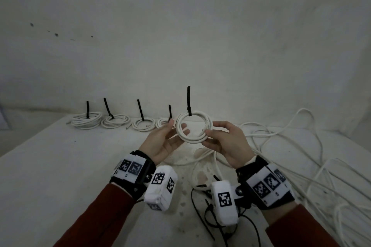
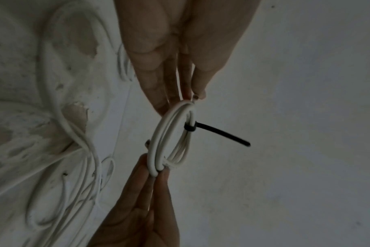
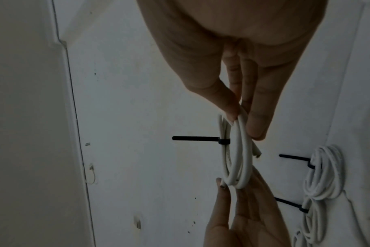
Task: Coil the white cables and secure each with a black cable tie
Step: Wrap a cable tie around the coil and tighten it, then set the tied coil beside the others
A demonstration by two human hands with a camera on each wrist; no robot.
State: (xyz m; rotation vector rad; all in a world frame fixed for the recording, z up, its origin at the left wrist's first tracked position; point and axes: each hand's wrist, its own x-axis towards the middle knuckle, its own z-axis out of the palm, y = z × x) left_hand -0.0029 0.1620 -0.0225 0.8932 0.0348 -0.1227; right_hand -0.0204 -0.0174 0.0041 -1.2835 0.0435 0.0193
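A white cable coil [image 1: 207, 124] is held upright above the table between both hands. A black cable tie [image 1: 188, 102] is cinched round its top, tail pointing straight up. My left hand [image 1: 179, 129] pinches the coil's left side between thumb and fingers. My right hand [image 1: 206, 133] pinches the right side. In the left wrist view the coil [image 2: 158, 138] shows edge-on, with the tie [image 2: 220, 133] sticking out to the right. In the right wrist view the coil [image 3: 241, 150] has a loose cable end beside my fingertips, and the tie [image 3: 196, 138] points left.
Several tied coils [image 1: 115, 121] with upright black ties stand in a row along the table's back edge by the wall. Loose white cables [image 1: 281, 136] sprawl over the right side of the table [image 1: 60, 166]. Spare black ties [image 1: 210, 212] lie near the front, under my right wrist.
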